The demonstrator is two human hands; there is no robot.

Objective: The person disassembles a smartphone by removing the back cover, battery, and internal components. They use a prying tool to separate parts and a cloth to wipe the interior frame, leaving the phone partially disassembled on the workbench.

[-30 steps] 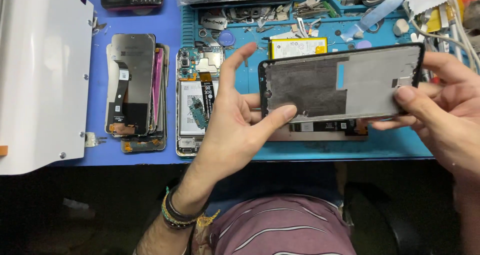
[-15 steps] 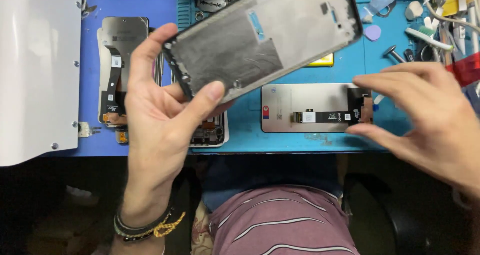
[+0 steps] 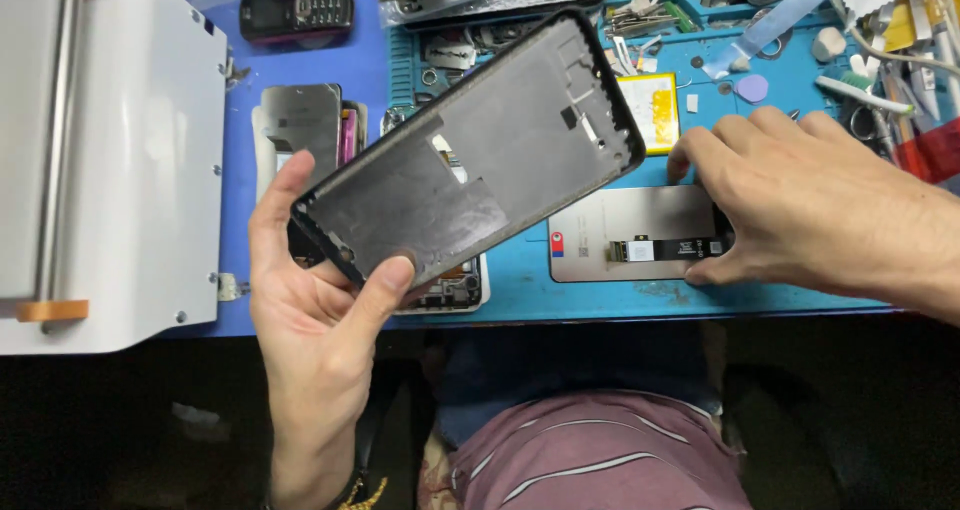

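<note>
Phone frame (image 3: 480,155), one, black, held tilted above mat, lower end pinched in left hand (image 3: 325,320), thumb on its face, fingers behind. Right hand (image 3: 800,205) apart from frame, fingers spread, resting on one grey display panel (image 3: 625,235) lying flat on blue mat (image 3: 520,290) just below frame's upper end. One opened phone (image 3: 455,290) under frame. One keypad phone (image 3: 300,12) far beyond left hand. White machine (image 3: 110,160) close left of left hand, little room there. Mat's near edge runs just under both hands.
</note>
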